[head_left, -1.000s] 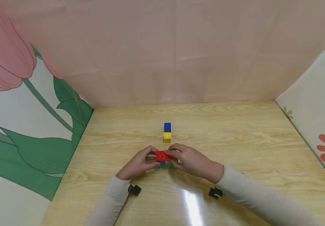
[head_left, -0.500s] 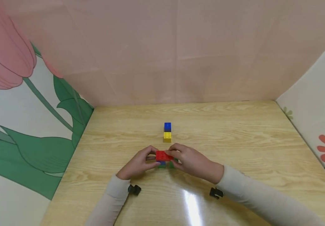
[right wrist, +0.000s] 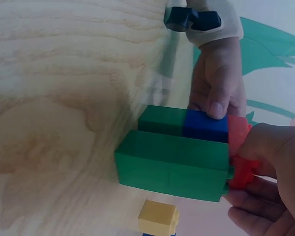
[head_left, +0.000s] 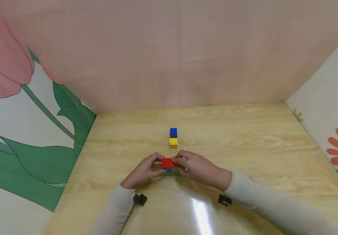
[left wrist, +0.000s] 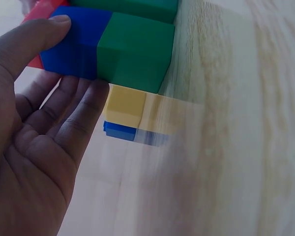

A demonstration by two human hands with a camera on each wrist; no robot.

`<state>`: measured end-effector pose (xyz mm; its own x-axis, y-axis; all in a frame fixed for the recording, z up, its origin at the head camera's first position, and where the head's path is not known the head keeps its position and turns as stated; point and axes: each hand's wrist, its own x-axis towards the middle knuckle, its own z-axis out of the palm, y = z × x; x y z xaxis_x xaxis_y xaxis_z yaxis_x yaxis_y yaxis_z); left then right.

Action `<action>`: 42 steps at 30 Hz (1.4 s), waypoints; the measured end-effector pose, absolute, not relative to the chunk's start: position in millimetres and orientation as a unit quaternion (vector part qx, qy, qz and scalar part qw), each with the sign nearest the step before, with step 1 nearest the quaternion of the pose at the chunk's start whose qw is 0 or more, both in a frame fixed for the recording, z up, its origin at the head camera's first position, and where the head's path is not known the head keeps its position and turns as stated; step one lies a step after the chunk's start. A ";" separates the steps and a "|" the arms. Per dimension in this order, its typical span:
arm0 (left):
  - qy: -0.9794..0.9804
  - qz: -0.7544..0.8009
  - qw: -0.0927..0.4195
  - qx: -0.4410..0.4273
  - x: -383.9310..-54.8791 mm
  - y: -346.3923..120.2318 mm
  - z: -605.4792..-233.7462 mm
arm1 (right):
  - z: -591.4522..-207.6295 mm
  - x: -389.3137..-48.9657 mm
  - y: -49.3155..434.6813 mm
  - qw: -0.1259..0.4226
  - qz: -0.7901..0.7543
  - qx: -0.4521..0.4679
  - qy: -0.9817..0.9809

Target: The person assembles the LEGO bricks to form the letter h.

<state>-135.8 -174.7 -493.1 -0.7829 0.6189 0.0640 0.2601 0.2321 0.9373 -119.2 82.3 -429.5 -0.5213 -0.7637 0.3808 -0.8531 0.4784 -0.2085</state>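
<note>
A red brick (head_left: 166, 163) lies across two short columns standing side by side. The left column has a blue block (left wrist: 77, 42) on top of a green block (left wrist: 135, 51); the right column is all green (right wrist: 173, 164). Studs of the right column show beneath the red brick in the right wrist view. My left hand (head_left: 144, 170) pinches the blue block, thumb on its near face and fingers on the far side. My right hand (head_left: 200, 169) pinches the red brick's right end between thumb and fingers, which partly hide it.
Beyond the columns a yellow block (head_left: 173, 143) stands on the wooden table (head_left: 239, 137), with a blue block (head_left: 173, 132) right behind it. A pink backdrop (head_left: 180, 65) rises along the back edge, and patterned panels flank both sides.
Both hands keep their places on the blocks and the red brick stays across the columns. The head view has shifted slightly.
</note>
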 end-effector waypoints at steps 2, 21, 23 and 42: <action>0.766 0.552 0.164 0.285 -135.0 -174.4 -494.4 | -432.7 -118.9 83.0 0.127 0.188 0.478 -0.849; 0.765 0.560 0.164 0.274 -131.3 -172.7 -495.6 | -449.5 -115.3 85.3 0.173 0.189 0.479 -0.839; 0.762 0.561 0.166 0.277 -131.4 -171.7 -497.2 | -449.3 -115.7 86.8 0.175 0.185 0.484 -0.837; 0.764 0.558 0.164 0.279 -136.6 -174.3 -497.1 | -450.7 -128.4 91.9 0.179 0.173 0.514 -0.821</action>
